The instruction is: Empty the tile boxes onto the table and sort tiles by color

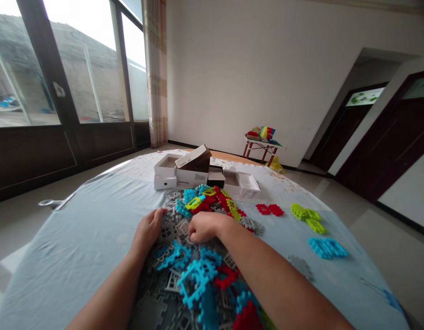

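Note:
A long heap of plastic interlocking building pieces in blue, grey, red, white and yellow-green runs down the middle of the table. At its left edge rests my left hand (pixel 150 228), fingers loosely stretched forward beside grey pieces (pixel 167 231); no held piece shows. My right hand (pixel 206 226) reaches across into the heap with curled fingers, close to a white lattice window piece (pixel 183 227). Its fingertips are hidden, so what they grip cannot be made out. Nearer to me lie blue toothed pieces (pixel 197 279) and a red one (pixel 226 277).
Behind the heap stand white boxes (pixel 165 182), with a tilted box lid (pixel 194 158) on top. To the right lie red pieces (pixel 269 209), yellow-green pieces (pixel 308 217) and a blue stack (pixel 327 247). A light blue cloth (pixel 95 238) covers the round table.

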A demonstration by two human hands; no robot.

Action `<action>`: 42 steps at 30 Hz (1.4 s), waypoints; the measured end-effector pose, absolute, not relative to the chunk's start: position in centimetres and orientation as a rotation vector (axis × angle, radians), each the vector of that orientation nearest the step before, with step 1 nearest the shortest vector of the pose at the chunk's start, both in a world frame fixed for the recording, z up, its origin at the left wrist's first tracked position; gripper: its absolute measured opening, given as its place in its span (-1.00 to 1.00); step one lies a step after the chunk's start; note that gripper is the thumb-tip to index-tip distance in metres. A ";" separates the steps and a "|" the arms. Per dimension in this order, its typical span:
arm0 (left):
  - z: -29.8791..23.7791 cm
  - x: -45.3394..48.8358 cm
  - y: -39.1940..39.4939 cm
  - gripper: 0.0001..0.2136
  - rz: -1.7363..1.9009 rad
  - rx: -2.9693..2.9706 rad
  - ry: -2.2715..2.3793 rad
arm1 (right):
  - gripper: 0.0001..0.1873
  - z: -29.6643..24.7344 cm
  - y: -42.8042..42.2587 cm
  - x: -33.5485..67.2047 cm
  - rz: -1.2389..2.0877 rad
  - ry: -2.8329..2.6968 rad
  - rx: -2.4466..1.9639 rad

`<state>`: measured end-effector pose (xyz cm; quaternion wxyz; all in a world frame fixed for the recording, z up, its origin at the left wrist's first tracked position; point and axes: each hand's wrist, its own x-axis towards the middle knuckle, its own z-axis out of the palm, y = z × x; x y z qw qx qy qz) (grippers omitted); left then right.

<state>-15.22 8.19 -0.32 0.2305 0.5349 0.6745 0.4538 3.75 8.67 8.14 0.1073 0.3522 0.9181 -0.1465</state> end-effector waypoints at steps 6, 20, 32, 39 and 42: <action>-0.5 -15.4 8.4 -0.52 1.269 1.429 1.839 | -0.61 6.7 9.2 2.8 -0.186 3.019 1.065; -0.7 -15.3 8.5 -0.50 1.349 1.414 1.758 | -0.34 4.5 9.1 2.4 -0.267 2.852 1.192; -0.4 -15.2 8.5 -0.49 1.369 1.336 1.667 | -0.71 6.1 9.4 4.7 -0.661 3.004 1.275; 0.2 -14.8 8.3 -0.57 1.371 1.260 1.628 | -0.71 7.6 9.9 13.3 -1.605 2.851 1.516; 0.8 -14.3 8.0 -0.59 1.356 1.223 1.592 | -0.70 6.5 9.8 16.8 -1.721 2.738 1.736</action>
